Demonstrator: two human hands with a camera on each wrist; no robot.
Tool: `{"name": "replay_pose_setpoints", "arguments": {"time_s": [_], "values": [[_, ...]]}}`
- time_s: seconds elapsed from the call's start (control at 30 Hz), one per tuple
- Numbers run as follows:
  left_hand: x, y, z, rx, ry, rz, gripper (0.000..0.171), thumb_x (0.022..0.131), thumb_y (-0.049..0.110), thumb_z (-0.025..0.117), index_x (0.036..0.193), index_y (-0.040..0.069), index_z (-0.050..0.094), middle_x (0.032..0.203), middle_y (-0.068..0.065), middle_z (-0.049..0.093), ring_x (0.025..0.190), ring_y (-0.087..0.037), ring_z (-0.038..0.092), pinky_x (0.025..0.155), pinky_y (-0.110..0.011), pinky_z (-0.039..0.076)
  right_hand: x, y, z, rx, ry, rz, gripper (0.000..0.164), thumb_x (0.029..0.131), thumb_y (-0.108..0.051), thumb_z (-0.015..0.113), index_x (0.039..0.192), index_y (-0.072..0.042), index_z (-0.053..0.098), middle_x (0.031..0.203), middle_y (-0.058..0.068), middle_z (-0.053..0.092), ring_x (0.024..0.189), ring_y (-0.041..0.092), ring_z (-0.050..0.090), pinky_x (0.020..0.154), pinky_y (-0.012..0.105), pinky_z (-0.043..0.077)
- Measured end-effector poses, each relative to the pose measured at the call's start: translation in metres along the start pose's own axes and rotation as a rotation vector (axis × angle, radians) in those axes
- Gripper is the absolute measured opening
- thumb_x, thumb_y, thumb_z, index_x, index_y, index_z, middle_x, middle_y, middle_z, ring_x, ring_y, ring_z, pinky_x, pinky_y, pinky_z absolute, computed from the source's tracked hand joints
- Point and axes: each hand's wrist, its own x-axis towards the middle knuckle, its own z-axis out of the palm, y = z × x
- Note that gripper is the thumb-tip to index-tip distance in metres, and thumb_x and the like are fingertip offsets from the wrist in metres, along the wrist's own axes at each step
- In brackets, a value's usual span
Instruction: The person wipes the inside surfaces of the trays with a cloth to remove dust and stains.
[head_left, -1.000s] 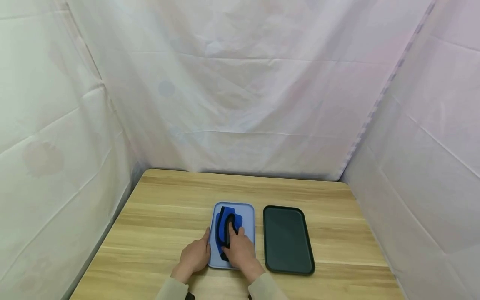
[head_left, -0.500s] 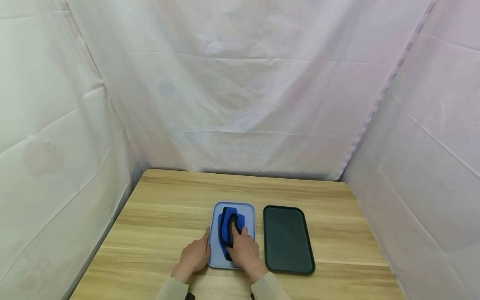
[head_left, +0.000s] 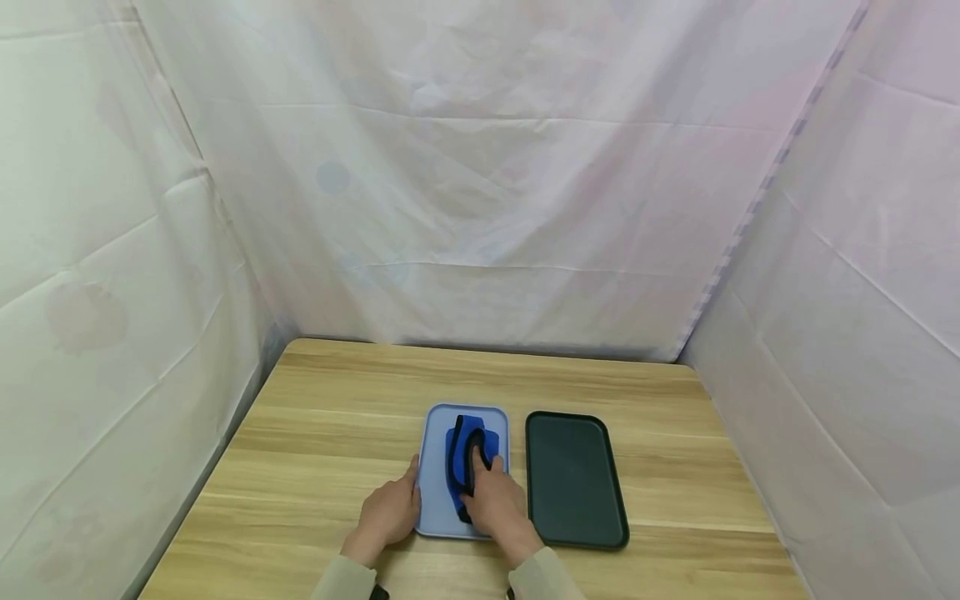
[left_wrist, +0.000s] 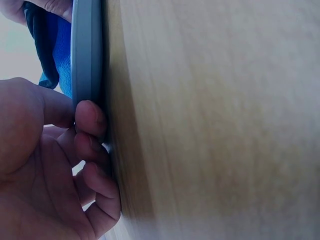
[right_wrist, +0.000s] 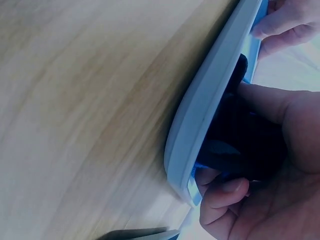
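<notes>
A light blue tray [head_left: 438, 522] lies on the wooden table. My left hand [head_left: 390, 510] holds its left edge; in the left wrist view the thumb reaches over the rim [left_wrist: 86, 55] and the fingers curl against its outer side. Over the right half of the tray is a blue fabric piece with black edging and a curved black band [head_left: 459, 458]. My right hand [head_left: 498, 502] grips its near part, index finger laid along the band. The right wrist view shows thumb and fingers about the dark part [right_wrist: 240, 135], with the palm hiding some of it.
A dark green tray [head_left: 576, 479] lies just right of the blue one. Wooden tabletop [head_left: 330, 417] surrounds both trays. Pale curtains [head_left: 480, 208] hang behind the table and at both sides.
My right hand has slid rightward with the blue fabric piece, from the tray's left and middle to its right half. The left hand and both trays stay in place.
</notes>
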Motion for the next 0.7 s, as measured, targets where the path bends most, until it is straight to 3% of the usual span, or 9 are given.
{"name": "replay_pose_setpoints", "arguments": {"time_s": [0.4,0.7], "values": [[-0.001,0.000,-0.001,0.000,-0.012,0.000,0.058,0.105,0.020,0.051,0.158,0.002,0.039,0.066,-0.007,0.059,0.053,-0.019,0.049,0.050,-0.035,0.040,0.001,0.009,-0.004,0.037,-0.011,0.009,0.081,0.090,-0.035,0.079,0.161,-0.023,0.041,0.141,0.026,0.052,0.070,0.024,0.057,0.051,0.039,0.040],[-0.001,0.001,-0.002,0.009,-0.026,0.005,0.058,0.105,0.019,0.051,0.158,0.001,0.038,0.070,-0.009,0.062,0.055,-0.019,0.050,0.052,-0.035,0.040,0.009,0.013,-0.003,0.065,0.012,0.007,0.079,0.090,-0.033,0.080,0.159,-0.022,0.043,0.138,0.027,0.054,0.072,0.026,0.058,0.055,0.041,0.043]]}}
